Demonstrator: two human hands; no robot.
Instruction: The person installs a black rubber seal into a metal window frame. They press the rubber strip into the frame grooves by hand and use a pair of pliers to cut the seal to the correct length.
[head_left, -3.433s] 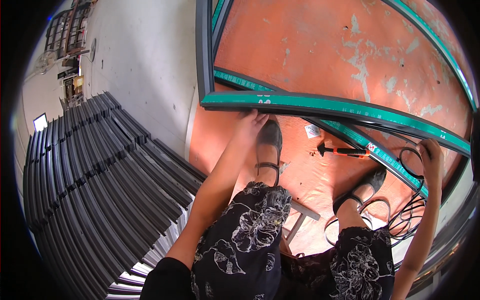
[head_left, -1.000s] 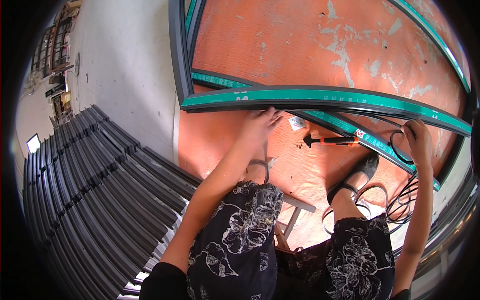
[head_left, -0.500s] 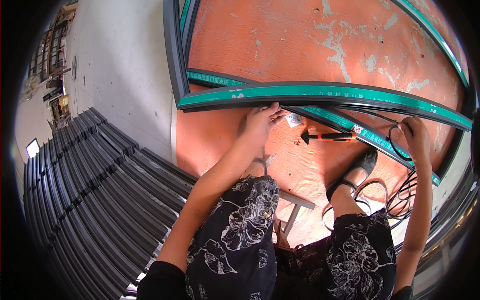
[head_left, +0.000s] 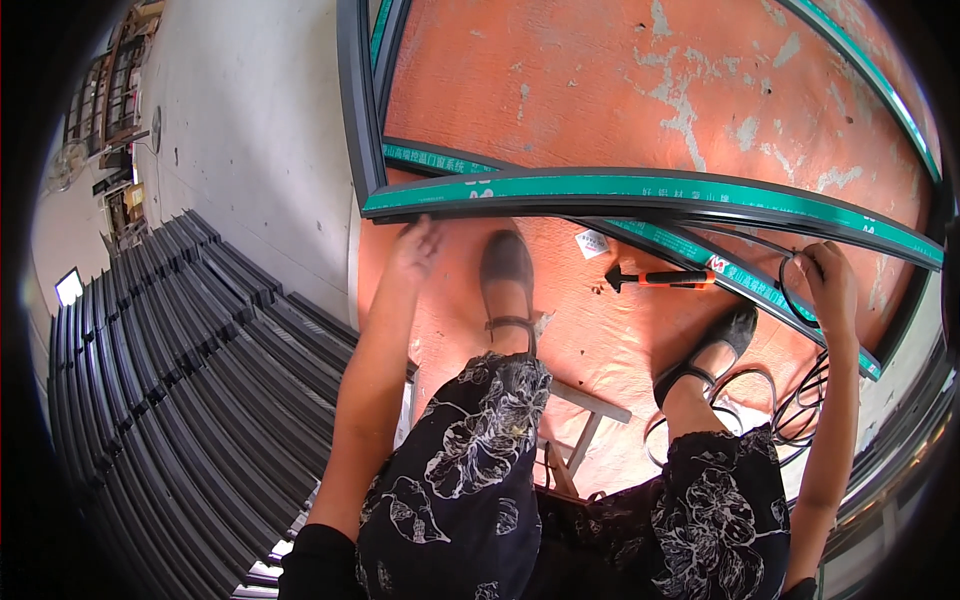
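A dark frame (head_left: 600, 187) with green film along its face crosses in front of me. My left hand (head_left: 412, 252) is just below the frame's near edge, close to its left corner. Motion smears its fingers, so I cannot see whether they grip anything. At the right, my right hand (head_left: 828, 278) is closed on a thin black sealing strip (head_left: 783, 285). Part of that strip runs left beneath the frame's edge, and more lies in loose coils (head_left: 800, 400) by my foot.
A hammer (head_left: 660, 278) with an orange and black handle lies on the worn orange floor covering (head_left: 540, 90), beside a small white label (head_left: 591, 242). Dark metal profiles (head_left: 190, 400) are stacked at the left. A small stool (head_left: 590, 405) stands between my legs.
My left hand has slid left along the frame's lower edge, from near the middle toward the corner. My right hand has stayed almost in place, still holding the strip.
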